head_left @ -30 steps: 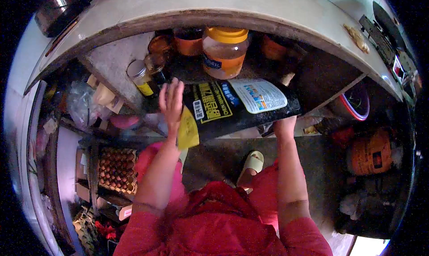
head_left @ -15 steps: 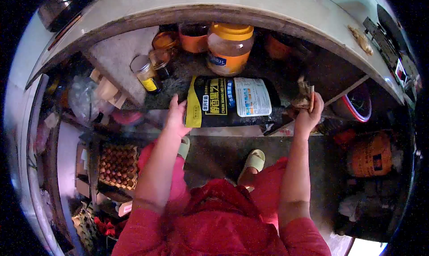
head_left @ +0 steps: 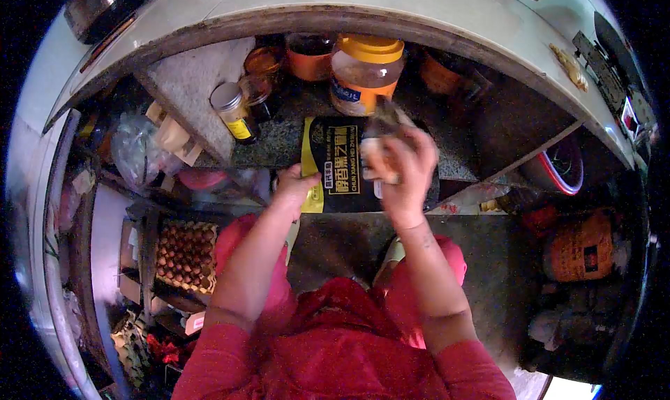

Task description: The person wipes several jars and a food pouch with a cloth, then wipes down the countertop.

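My left hand point(head_left: 296, 185) pinches the yellow end of a black and yellow package point(head_left: 342, 166), which lies flat at the shelf's front edge. Over the package's right part, my right hand point(head_left: 408, 166) is closed round a crumpled brownish thing point(head_left: 384, 124), blurred and too unclear to name. Behind the package stands a big jar with a yellow lid point(head_left: 366, 72). A small jar with a silver lid and yellow label point(head_left: 235, 114) is to its left, beside a darker jar point(head_left: 257, 96).
The pale counter point(head_left: 335, 1) curves above the shelf. Orange bowls point(head_left: 309, 64) stand at the back. Plastic bags point(head_left: 136, 149) and an egg tray point(head_left: 186, 255) are at left. A purple-rimmed basin point(head_left: 564, 166) and an orange bag point(head_left: 583, 250) are at right.
My right hand has moved left with the crumpled thing, from beside the package to over it. My left hand, flat against the package before, now grips its end. The package lies flatter.
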